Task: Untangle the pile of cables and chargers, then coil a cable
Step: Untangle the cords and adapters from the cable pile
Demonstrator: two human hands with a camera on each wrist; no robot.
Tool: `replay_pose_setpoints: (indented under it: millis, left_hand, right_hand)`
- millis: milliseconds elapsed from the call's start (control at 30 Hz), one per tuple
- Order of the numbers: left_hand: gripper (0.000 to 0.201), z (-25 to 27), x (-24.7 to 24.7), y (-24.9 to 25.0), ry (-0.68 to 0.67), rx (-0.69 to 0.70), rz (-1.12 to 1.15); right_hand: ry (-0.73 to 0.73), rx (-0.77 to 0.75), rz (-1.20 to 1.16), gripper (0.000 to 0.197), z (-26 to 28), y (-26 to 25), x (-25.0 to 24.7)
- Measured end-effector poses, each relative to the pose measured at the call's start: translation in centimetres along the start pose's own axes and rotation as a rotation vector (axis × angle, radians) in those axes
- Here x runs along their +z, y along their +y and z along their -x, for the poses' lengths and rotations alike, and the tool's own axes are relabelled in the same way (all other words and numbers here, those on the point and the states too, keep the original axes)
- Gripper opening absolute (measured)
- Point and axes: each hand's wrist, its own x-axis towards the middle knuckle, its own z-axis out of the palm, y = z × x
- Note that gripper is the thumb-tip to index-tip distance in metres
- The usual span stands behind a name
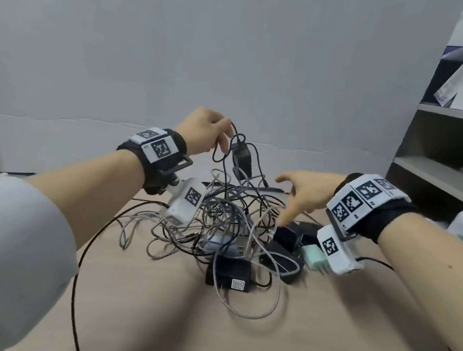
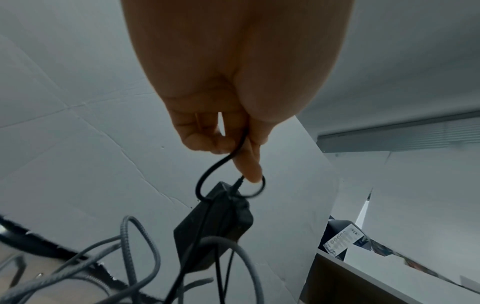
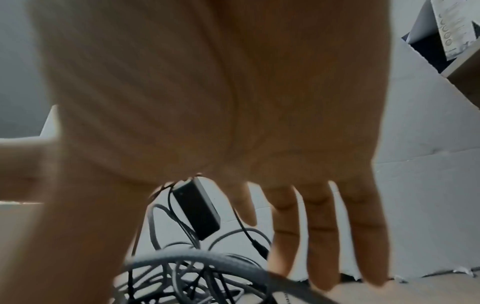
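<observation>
A: Nearest the viewer, what lies on the table (image 1: 322, 339)?

B: A black charger block (image 1: 229, 272) with a white label, at the near edge of the cable pile (image 1: 220, 222). A grey braided cable (image 1: 242, 312) loops out in front of it across the wood.

A: And the pile itself?

B: Grey braided and thin black cords tangled together at mid-table. A pale green plug (image 1: 311, 256) and more black blocks sit at its right side.

A: Where is the right hand (image 1: 304, 195)?

B: Above the right side of the pile, palm down. Its fingers (image 3: 322, 236) are spread and straight, holding nothing. Whether the tips touch a cord cannot be told.

A: The left hand (image 1: 203, 131)?

B: Raised above the far side of the pile. Its fingers (image 2: 249, 164) pinch a thin black cord (image 2: 207, 174). A black power adapter (image 2: 215, 226) hangs from that cord, clear of the table, with grey cables looped around it.

A: Farthest back?

B: A grey wall (image 1: 237, 48); at right, a shelf unit (image 1: 448, 139) with boxes on top.
</observation>
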Motion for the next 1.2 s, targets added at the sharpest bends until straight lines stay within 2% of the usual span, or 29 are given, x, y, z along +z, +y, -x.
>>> replay_pose_setpoints:
  millis: [67,100,133,200,267,300,433,533,633,700,767,833,900,967,1067,1200]
  left_hand:
    - [0.035,-0.3,0.1,0.5,-0.030,0.026,-0.012]
    - [0.034,-0.4,0.0,0.7,-0.043,0.038,0.000]
    - [0.033,-0.5,-0.2,1.0,-0.056,0.045,0.030]
    - [0.031,-0.7,-0.6,1.8,-0.081,0.048,0.121]
    - [0.030,-0.6,-1.1,3.2,-0.104,0.080,0.185]
    - [0.031,-0.4,-1.4,4.0,-0.115,0.110,0.202]
    - [0.032,0.5,-2.7,6.8,-0.162,0.235,0.226]
    - [0.032,0.7,-3.2,7.3,-0.176,0.282,0.222]
    - [0.034,0.6,-3.7,6.4,-0.148,0.274,0.219]
    - [0.035,0.4,-3.8,5.2,-0.113,0.257,0.169]
    - [0.035,0.2,-3.8,4.2,-0.069,0.262,0.013]
    - [0.032,0.1,-3.8,3.7,-0.022,0.261,-0.175]
    - [0.029,0.2,-3.8,3.9,-0.009,0.250,-0.231]
    - [0.030,0.3,-3.8,4.4,-0.045,0.252,-0.187]
    - [0.029,0.6,-3.6,5.4,-0.134,0.288,-0.015]
    - [0.023,0.7,-3.4,5.8,-0.171,0.274,0.211]
  right_hand:
    - [-0.147,0.008,0.015,0.132,1.1,-0.3,-0.4]
    - [-0.159,-0.017,-0.056,0.135,1.5,-0.6,-0.8]
    - [-0.110,-0.052,-0.149,0.136,1.7,-1.1,-1.2]
    - [0.136,-0.107,-0.313,0.130,1.5,-2.1,-1.9]
    - [0.365,-0.138,-0.417,0.108,0.7,-3.1,-2.4]
    - [0.426,-0.165,-0.446,0.094,0.3,-3.8,-2.4]
    - [0.548,-0.402,-0.638,0.031,-0.9,-6.2,-1.6]
    - [0.588,-0.388,-0.857,0.027,-1.0,-7.4,-1.2]
    - [0.621,-0.325,-0.964,0.030,-0.5,-7.5,-1.6]
    - [0.581,-0.329,-1.114,0.030,0.1,-6.9,-2.2]
    - [0.385,-0.382,-1.253,0.022,0.6,-6.3,-2.6]
    - [0.202,-0.372,-1.185,0.027,0.8,-6.0,-2.4]
    - [0.104,-0.344,-1.079,0.041,0.6,-6.1,-1.8]
    - [0.081,-0.333,-1.059,0.048,0.2,-6.4,-1.1]
    - [0.075,-0.347,-1.108,0.044,-0.2,-7.3,-0.3]
    - [0.156,-0.368,-1.171,0.018,-0.2,-7.7,-0.3]
